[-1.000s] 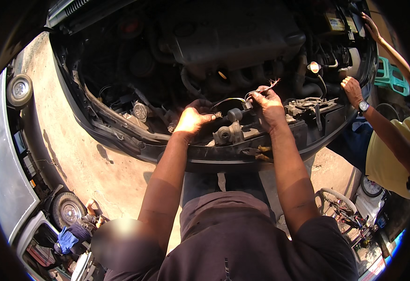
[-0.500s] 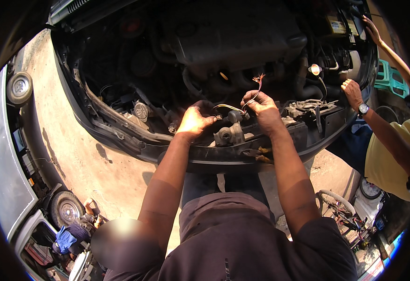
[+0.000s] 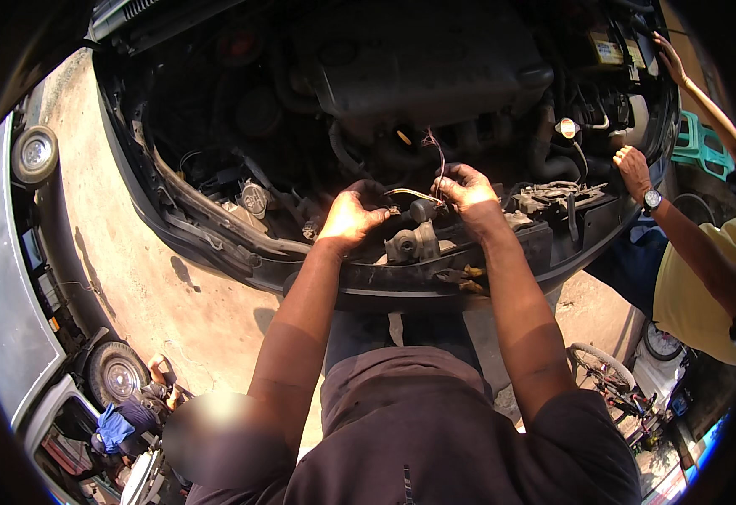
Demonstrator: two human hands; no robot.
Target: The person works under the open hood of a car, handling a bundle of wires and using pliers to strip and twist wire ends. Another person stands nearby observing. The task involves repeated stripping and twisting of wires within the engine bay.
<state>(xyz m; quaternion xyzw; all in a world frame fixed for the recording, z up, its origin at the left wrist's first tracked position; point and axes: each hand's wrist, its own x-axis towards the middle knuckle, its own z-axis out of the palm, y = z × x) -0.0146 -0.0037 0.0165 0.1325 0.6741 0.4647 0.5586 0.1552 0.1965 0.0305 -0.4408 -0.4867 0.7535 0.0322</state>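
Both my hands are over the front edge of a car's open engine bay. My left hand [image 3: 353, 215] is closed, its thumb and fingers pinching a small connector [image 3: 393, 210] at one end of the wires. My right hand [image 3: 469, 195] pinches a thin bundle of coloured wires [image 3: 440, 156], whose loose, frayed ends stick up above the fingers. A light-coloured stretch of wire arcs between the two hands. Just below sits a grey, rounded metal part [image 3: 413, 242]. Pliers with yellow handles [image 3: 462, 276] rest on the front bumper edge below my right hand.
A dark engine cover [image 3: 431, 76] fills the bay behind my hands. At right, a person in a yellow shirt [image 3: 704, 290] rests a watch-wearing hand [image 3: 635, 172] on the car's edge. A green plastic stool [image 3: 703, 145] and bicycle [image 3: 608, 379] stand beyond. Another vehicle [image 3: 15, 269] is at left.
The frayed wire ends have swung to the left and farther from me. My right hand has shifted slightly left, while my left hand stays in place.
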